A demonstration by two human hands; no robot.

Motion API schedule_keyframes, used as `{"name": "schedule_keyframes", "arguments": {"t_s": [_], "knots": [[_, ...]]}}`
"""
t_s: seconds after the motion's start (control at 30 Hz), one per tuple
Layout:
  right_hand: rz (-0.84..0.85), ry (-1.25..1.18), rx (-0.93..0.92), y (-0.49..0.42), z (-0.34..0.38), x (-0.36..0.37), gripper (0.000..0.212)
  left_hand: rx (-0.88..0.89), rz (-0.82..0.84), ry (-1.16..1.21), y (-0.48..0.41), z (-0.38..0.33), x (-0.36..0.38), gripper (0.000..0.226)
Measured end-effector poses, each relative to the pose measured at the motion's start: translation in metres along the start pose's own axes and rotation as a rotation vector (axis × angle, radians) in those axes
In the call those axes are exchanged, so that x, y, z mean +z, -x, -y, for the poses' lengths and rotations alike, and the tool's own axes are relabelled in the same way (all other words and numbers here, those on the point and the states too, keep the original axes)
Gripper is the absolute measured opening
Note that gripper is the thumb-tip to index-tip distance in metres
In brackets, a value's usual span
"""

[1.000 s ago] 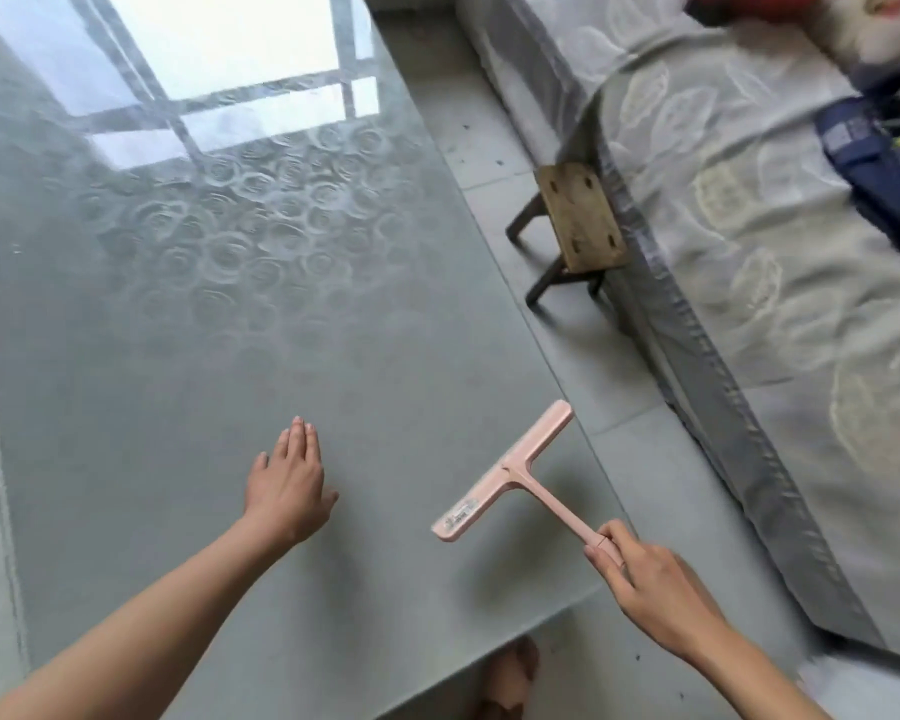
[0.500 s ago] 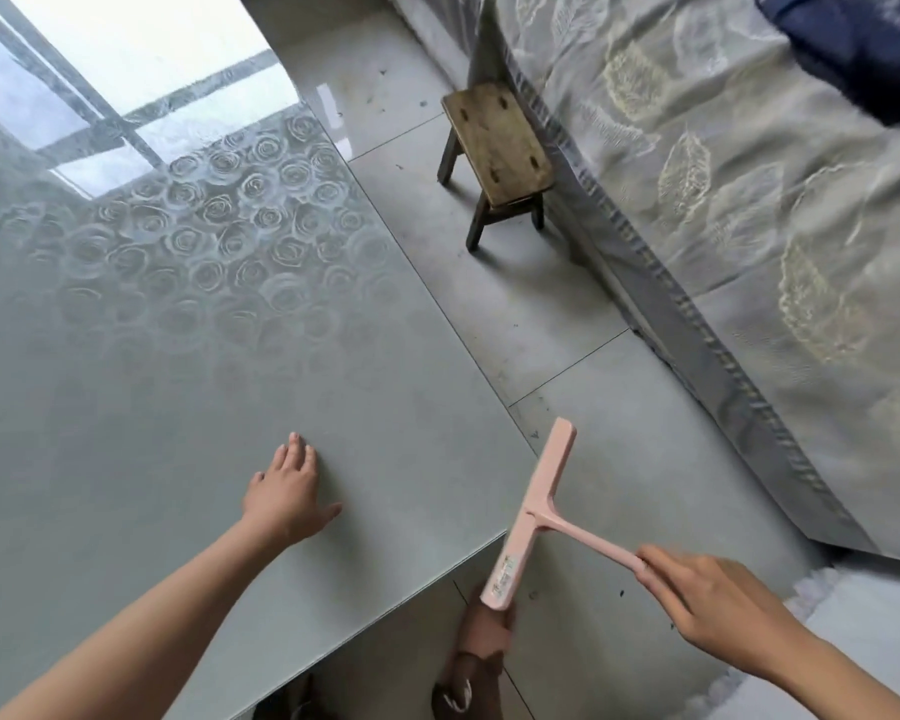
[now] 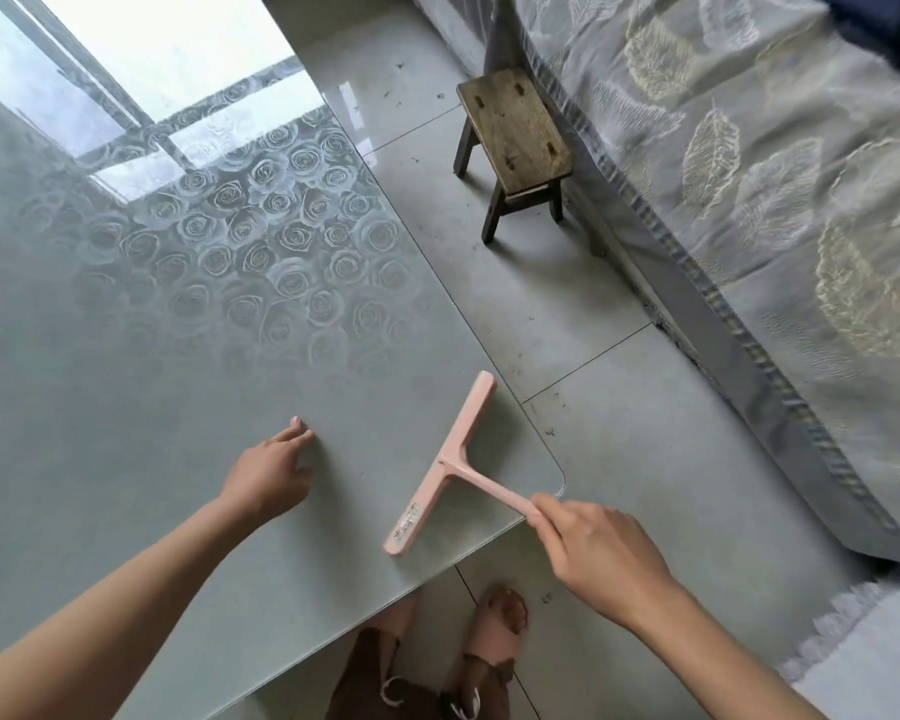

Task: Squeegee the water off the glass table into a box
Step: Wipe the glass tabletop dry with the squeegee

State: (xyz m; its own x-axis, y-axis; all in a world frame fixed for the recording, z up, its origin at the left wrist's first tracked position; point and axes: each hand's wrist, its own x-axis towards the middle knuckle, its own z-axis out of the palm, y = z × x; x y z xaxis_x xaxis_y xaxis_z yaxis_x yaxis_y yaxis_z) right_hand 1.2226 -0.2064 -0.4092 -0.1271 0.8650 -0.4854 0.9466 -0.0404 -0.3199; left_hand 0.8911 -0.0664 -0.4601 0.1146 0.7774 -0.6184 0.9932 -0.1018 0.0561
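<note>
- Two hands of mine are in view, both at the near right part of the glass tabletop.
- My left hand rests on the glass, palm down. Its fingers are straight and close together, they point away from me, and it holds nothing.
- My right hand is just outside the near right corner of the tabletop. Its fingers and thumb pinch the end of the handle of the squeegee.
- The squeegee is pink and has a T shape. Its long blade bar lies across the corner area of the tabletop, with one end by the near edge and the other end close to the right edge. The handle goes from the middle of the bar to the right, into my right hand.
- I cannot tell if the blade presses on the glass or is only just above it.
- The squeegee is between my two hands and apart from the left one.
- The glass shows a pattern of roses in its far part, and a bright window is reflected at the far left.
- On the tiled floor, to the right of the tabletop, a small wooden stool stands upright. It is just beside a bed that has a grey cover with a leaf pattern.
- Below the near edge of the tabletop I see my foot in a pink sandal on the floor.
</note>
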Motion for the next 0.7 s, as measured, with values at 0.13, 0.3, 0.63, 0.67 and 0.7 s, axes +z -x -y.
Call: {"name": "schedule_keyframes", "arguments": {"t_s": [0.13,0.3,0.63,0.67,0.7], "knots": [[0.006,-0.066,0.081,0.024,-0.033,-0.018,0.022,0.010,-0.050,0.052,-0.001,0.005,-0.005,0.046],[0.016,-0.044,0.068,0.002,-0.010,-0.007,0.023,0.020,-0.110,0.207,-0.006,0.011,-0.004,0.043],[-0.066,-0.071,0.020,-0.075,0.034,-0.031,0.024,-0.142,-0.103,0.334,-0.024,0.042,-0.022,0.059],[-0.065,-0.080,0.046,-0.063,0.021,-0.035,0.024,-0.141,-0.095,0.300,-0.026,0.045,-0.024,0.063],[-0.053,-0.087,0.085,-0.051,0.010,-0.037,0.024,-0.138,-0.086,0.258,-0.029,0.049,-0.026,0.066]]}}
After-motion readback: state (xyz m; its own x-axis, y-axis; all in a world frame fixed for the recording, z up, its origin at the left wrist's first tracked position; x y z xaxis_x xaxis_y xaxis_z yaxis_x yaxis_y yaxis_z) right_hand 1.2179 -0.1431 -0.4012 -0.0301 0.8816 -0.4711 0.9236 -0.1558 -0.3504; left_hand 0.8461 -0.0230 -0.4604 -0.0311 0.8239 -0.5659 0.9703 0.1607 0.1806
